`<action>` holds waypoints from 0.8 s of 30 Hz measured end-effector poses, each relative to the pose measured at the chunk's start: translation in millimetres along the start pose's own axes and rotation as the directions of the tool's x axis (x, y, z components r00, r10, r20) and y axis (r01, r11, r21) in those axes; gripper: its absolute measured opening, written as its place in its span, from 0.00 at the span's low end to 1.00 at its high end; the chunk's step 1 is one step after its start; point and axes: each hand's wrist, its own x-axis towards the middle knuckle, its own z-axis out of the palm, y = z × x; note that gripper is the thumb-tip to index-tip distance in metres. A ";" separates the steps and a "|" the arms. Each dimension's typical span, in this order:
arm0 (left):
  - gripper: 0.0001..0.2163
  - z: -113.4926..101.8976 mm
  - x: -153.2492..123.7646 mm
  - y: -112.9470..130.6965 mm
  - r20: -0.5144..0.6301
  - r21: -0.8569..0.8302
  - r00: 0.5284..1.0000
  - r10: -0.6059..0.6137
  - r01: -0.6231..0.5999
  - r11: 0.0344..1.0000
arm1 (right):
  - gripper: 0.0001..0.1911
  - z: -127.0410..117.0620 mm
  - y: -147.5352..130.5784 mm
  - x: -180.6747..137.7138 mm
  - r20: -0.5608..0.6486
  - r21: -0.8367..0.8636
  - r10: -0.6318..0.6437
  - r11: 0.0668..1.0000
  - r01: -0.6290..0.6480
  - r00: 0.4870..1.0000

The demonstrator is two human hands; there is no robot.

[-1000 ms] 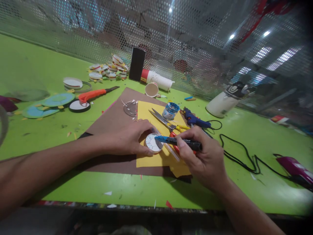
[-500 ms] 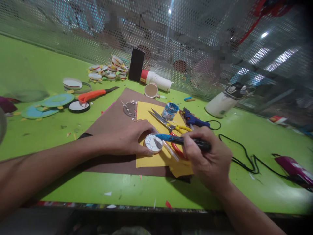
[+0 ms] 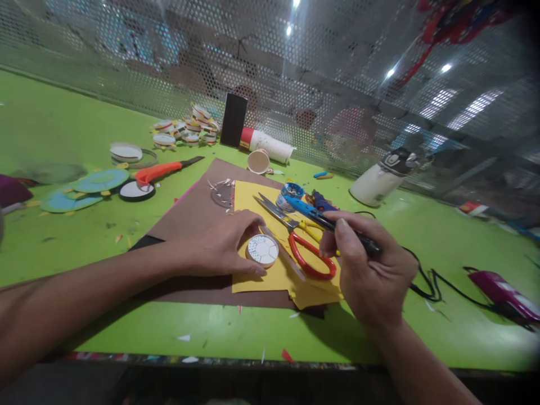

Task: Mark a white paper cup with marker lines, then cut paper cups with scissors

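Pen (image 3: 306, 209) slants up and leftward, its tip apart from the white disc (image 3: 264, 251)

A perforated screen (image 3: 270, 62) runs along the back, with bright lights showing beyond it. In front spreads a green table (image 3: 202, 326), dotted with paper scraps along its near edge. A brown sheet (image 3: 185, 208) lies on it, turned at an angle, with a smaller yellow sheet (image 3: 253, 281) on top.

The right hand (image 3: 371, 270) is over the right side of the yellow sheet, gripping the pen between thumb and fingers. The left hand (image 3: 223, 242) reaches in from the left, thumb and fingers curved around the disc's left side; whether they pinch its rim cannot be told.

Scissors (image 3: 291, 224) lie with blades pointing far left. The pen's long axis runs from its black rear end at the right hand to its blue tip, which overlaps the blue-stained jar (image 3: 283, 201) in view; contact is unclear. The disc sits on the yellow sheet's left part, its marked round face upward.
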 end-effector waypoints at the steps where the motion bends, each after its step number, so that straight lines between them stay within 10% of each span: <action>1: 0.31 -0.9 -0.6 0.3 -0.003 -0.017 1.000 0.007 -0.007 1.000 | 0.07 -0.7 0.6 0.6 -0.010 0.010 0.009 1.000 -0.009 1.000; 16: 0.26 -4.9 -2.5 -1.1 0.056 -0.161 0.996 0.062 -0.053 0.986 | 0.07 -1.3 11.9 12.8 0.003 0.249 0.141 0.959 -0.137 0.990; 24: 0.26 1.0 -0.4 -9.4 0.028 -0.181 0.995 0.097 -0.090 0.979 | 0.14 -14.1 31.9 31.2 -0.192 0.211 0.201 0.964 -0.160 0.960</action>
